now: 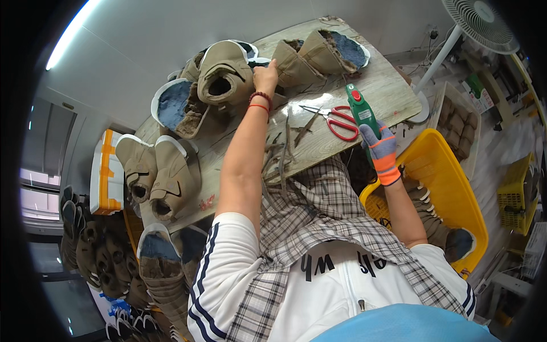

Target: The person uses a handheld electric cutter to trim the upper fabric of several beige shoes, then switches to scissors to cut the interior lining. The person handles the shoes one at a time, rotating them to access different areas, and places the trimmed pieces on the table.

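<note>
My bare left hand [266, 78], with a beaded bracelet and a red string on its wrist, reaches to the far side of the table. Its fingers are closed at the edge of a tan shoe upper [225, 71] with a round, dark opening; the fingertips are partly hidden. In a grey and orange glove, my right hand [382, 149] is wrapped round a green handheld power tool [360, 108] with a red button, held upright over the table's right edge. Red-handled scissors [336, 118] lie just left of the tool. Dark trimmed strips [282, 157] are scattered on the table [319, 151].
More fur-lined shoe uppers [299, 62] stand along the far edge, and a pair [171, 176] sits at left. A yellow basket [441, 171] holding uppers is close by my right arm. A white fan [481, 23] stands at the far right, and stacked uppers [105, 256] are at left.
</note>
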A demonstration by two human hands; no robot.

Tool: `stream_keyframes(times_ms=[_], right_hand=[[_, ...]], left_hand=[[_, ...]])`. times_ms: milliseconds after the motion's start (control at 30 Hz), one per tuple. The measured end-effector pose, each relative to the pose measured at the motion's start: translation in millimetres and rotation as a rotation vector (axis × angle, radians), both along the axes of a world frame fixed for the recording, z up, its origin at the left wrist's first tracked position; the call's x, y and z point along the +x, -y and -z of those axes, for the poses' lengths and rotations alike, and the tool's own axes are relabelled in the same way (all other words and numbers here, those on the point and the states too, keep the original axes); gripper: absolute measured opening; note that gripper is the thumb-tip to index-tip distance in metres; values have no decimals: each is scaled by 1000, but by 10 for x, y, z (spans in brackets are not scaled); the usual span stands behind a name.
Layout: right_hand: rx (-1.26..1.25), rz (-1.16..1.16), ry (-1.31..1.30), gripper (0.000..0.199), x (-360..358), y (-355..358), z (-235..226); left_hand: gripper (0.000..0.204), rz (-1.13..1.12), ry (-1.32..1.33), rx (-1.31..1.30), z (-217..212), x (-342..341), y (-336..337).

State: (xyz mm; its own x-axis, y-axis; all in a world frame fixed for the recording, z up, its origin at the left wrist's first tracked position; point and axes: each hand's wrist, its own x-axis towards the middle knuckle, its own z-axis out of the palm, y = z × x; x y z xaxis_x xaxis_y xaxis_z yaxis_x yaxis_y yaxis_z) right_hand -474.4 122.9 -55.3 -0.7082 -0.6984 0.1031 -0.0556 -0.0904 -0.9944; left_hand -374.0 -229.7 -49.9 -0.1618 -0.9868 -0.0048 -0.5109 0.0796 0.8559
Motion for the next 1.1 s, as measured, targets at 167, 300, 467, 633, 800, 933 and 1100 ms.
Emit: stream_keyframes(times_ms=[167,300,467,633,800,933,1100], right_hand=[[52,48,-36,36,-66,57,44],[72,58,-86,38,-39,98,-44],[97,115,-246,44,36,146,-144],[136,153,-460,56,262,116,-374],[102,120,-626,61,533,41,-444],[69,69,-601,60,734,-40,-530],[-96,-28,-437,55,901,-43,-588]], left_hand=[[59,-20,-501,821,-31,-113,73],[42,153,-891,806,-160,-80,-265],[31,387,-1066,354,-361,234,-783],[27,467,-1169,158,-616,771,-1408],[27,428,-1170,34,-691,1141,-1684],[30,434,-1196,-32,-814,1332,-1795],[32,437,-1047,-135,-962,1459,-1971]])
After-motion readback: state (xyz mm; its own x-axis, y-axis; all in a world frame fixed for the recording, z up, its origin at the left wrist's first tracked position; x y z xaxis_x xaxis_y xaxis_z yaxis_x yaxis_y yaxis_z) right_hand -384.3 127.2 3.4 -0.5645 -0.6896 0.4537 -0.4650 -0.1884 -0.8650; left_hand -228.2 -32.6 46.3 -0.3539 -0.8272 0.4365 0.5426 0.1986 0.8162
